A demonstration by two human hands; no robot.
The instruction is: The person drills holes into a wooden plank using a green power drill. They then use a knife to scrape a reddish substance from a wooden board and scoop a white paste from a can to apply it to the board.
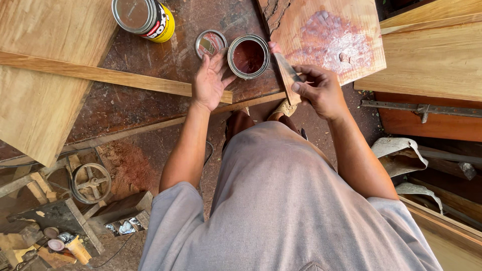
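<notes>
A: What is each hand doing?
B: The right hand (321, 90) pinches a putty knife (287, 68) at frame centre, its long axis running up-left towards the open tin (248, 56). The left hand (210, 80) lies spread, empty, touching that tin.
A: Risk?
B: A nudge could tip it and spill red filler onto the board (326, 40).

Metal tin (248, 56) w/ glossy red-brown filler; shiny metal lid (210, 43). Wood board (326, 40), matt, rough pinkish patch. Bench (150, 95) worn, stained.
</notes>
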